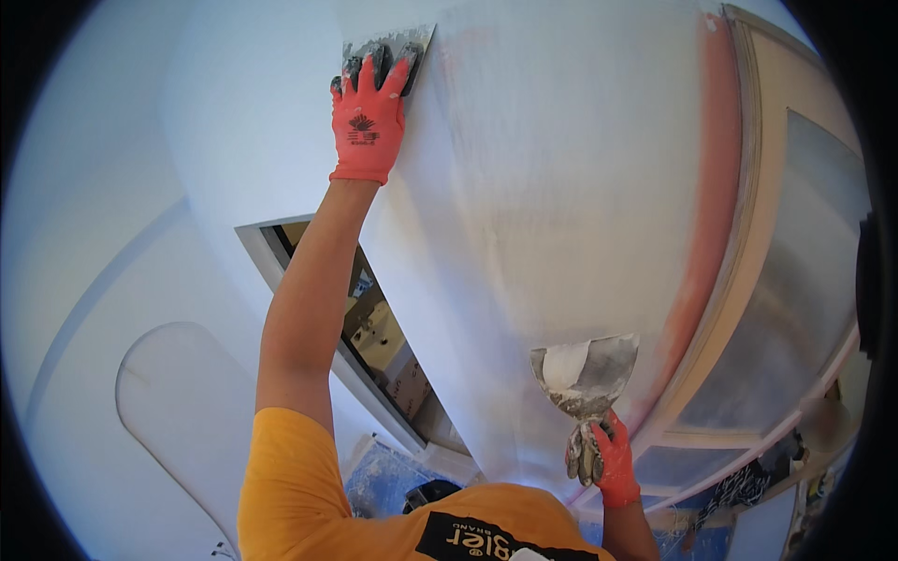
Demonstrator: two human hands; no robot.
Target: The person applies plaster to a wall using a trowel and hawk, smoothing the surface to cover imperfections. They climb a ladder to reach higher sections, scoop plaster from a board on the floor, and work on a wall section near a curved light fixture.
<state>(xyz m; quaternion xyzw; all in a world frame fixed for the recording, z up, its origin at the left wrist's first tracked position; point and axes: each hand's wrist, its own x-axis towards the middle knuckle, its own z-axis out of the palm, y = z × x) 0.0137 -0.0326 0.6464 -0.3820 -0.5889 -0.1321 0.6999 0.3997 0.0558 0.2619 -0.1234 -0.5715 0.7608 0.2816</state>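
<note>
Arched shape: pale, outlined with a thin dark line on the white surface at far left point(178, 383).
Opening: white frame point(257, 245) set at a slant; a cardboard box point(410, 385) shows through it, low down.
Left hand point(369, 117): red glove with dark fingertips, arm raised high; gripping a flat scraper, fingers spread over it.
Flat scraper point(394, 40): grey metal, smeared, against the wall near the top.
Shirt point(297, 467): yellow, dark patch on the chest.
Floor: blue sheet point(382, 479), white-spattered, beside the shirt.
Wall point(571, 187): patchy grey-white coat.
Putty knife point(608, 369): wide blade up, white paste on its face, lower down in front of the wall.
Right hand point(610, 458): red glove, dirty fingers closed round the putty knife's lower end.
Red band point(718, 140): along the wall's edge, next to the door.
Door point(762, 224): pale frame, frosted panes.
</note>
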